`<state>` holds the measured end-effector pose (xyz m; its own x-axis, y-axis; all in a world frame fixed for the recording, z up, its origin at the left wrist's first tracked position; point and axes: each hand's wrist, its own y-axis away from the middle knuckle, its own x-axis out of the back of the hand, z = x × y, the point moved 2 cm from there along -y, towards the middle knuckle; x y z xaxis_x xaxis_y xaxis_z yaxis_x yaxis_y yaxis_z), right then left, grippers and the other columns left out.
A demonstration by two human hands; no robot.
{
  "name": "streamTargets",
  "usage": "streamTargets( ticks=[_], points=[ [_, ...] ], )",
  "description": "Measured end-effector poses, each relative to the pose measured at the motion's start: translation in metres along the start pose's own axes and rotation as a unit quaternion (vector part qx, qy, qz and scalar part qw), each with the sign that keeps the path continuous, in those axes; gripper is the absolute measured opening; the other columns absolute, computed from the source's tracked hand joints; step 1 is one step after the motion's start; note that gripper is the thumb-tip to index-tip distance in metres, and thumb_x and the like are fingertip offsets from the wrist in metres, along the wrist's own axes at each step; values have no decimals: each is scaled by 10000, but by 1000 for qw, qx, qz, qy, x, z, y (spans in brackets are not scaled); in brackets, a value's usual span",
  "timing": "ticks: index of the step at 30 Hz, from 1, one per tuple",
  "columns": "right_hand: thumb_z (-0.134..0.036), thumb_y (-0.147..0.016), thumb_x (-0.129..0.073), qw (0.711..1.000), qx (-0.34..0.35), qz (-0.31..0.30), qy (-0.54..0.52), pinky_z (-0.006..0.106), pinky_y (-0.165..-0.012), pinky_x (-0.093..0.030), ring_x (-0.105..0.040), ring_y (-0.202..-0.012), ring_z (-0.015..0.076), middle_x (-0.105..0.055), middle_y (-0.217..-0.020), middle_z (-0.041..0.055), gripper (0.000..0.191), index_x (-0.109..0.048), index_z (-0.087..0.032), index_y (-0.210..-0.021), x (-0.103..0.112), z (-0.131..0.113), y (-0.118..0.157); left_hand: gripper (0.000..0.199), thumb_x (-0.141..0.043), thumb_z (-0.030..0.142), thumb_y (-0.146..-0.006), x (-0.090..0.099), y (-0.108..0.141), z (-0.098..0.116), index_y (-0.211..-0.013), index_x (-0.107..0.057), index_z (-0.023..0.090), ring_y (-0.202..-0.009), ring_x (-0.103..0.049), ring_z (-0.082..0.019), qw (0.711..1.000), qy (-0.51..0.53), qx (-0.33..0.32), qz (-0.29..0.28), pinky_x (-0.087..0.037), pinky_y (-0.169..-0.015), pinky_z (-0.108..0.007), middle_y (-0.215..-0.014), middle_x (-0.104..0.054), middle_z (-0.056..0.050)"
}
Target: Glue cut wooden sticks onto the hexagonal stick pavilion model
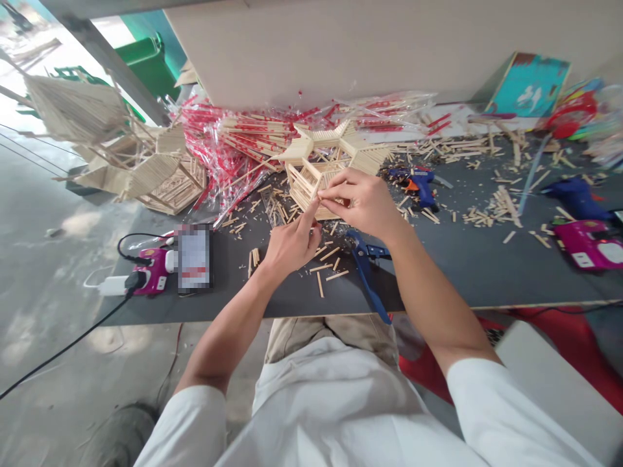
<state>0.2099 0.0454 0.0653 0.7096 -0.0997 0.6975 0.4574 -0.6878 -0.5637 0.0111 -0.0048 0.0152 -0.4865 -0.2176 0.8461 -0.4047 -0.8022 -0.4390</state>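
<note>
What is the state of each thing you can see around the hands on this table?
Wooden stick model, standing upright behind the hands
Left hand, index finger raised against the model
Right hand, pinching the model's edge
Blue-handled pliers, lying down, handles apart
Blue glue gun, lying on its side
Phone, lying flat, screen blurred
Wrapped chopsticks, heaped in plastic sleeves

Pixelated smartphone screen (pixel 193 257) unreadable at left; right hand (pixel 360 202) hides part of wooden stick model (pixel 311 181); magenta device (pixel 591 244) cut off at right edge.

Light: bright daylight from 10 o'clock
Glare: pale patches on the concrete floor (pixel 80 224) at 9 o'clock
Shadows: soft, under the right hand (pixel 357 204)
Edges: wide-angle bending, softest at 2 o'clock
</note>
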Motion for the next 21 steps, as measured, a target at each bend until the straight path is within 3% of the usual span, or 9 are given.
streamTargets(
  ticks=[5, 9, 14, 21],
  points=[
    [-360, -1033, -656, 1000, 12, 5, 2, 350, -749, -541, -675, -825, 162, -746, -1085, 54, 211, -825, -237, -1061, 0, -1, -1, 645, -446, 275, -1067, -2, -1, -1, -1679, -279, 159, -750, -734, -148, 1000, -8, 7, -20, -413, -594, -254, -1039, -820, -83],
    [-328, -1025, -668, 1000, 18, 10, 2, 339, -742, -543, -670, -787, 153, -750, -1094, 53, 183, -814, -228, -1071, 0, -1, -1, 641, -435, 286, -1070, -5, -1, -1, -1677, -270, 163, -728, -730, -143, 999, -9, 4, -33, -394, -575, -249, -1066, -817, -87],
    [-366, -1017, -672, 999, -8, 16, 34, 385, -871, -570, -691, -955, 211, -715, -1195, 78, 335, -711, -235, -1323, 0, -1, -1, 648, -436, 288, -1072, -5, 0, 0, -1677, -254, 148, -729, -729, -136, 999, -3, 8, -38, -408, -580, -243, -1073, -813, -90],
    [-387, -1062, -584, 995, 14, -2, 94, 403, -865, -564, -677, -956, 222, -692, -1134, 93, 313, -758, -218, -1259, -3, -4, 2, 642, -433, 298, -1076, -4, 0, -1, -1679, -264, 154, -740, -734, -150, 999, 0, 11, -40, -432, -597, -246, -1005, -811, -75]
  ],
)
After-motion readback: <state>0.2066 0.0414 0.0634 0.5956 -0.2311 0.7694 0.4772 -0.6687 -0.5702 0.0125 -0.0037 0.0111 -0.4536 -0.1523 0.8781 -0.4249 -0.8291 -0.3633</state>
